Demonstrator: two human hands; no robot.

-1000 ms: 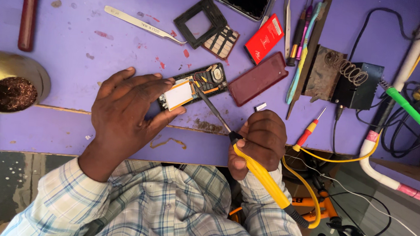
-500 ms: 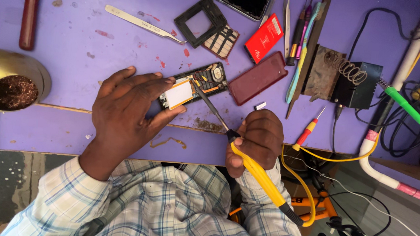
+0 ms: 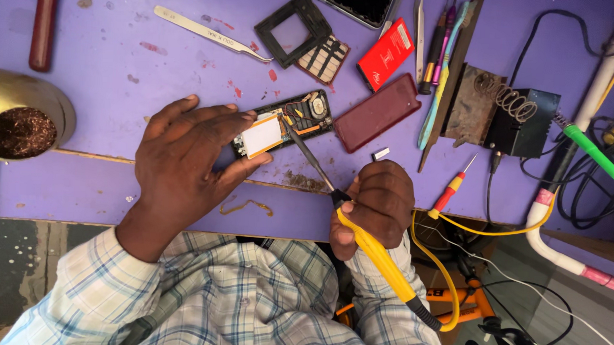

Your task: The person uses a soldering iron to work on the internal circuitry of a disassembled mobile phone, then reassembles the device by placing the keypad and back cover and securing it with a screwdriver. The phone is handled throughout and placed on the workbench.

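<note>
An opened mobile phone [image 3: 290, 120] with bare circuit board and a white panel lies on the purple bench [image 3: 104, 81]. My left hand [image 3: 186, 164] lies flat beside it, fingers pressing its left end. My right hand [image 3: 378, 203] grips a yellow-handled soldering iron [image 3: 379, 255]; its metal tip reaches up-left and touches the board near the phone's middle. The iron's yellow cable trails off to the right.
Dark red back cover [image 3: 376, 113], red battery [image 3: 386, 55], keypad frame [image 3: 303, 34] and tweezers [image 3: 209, 31] lie behind the phone. A brass tin of tip cleaner [image 3: 19, 118] stands left. Soldering stand [image 3: 506, 112], red screwdriver [image 3: 451, 189], pens and cables crowd the right.
The soldering iron's tip has shifted slightly along the board; both hands stay almost where they were.
</note>
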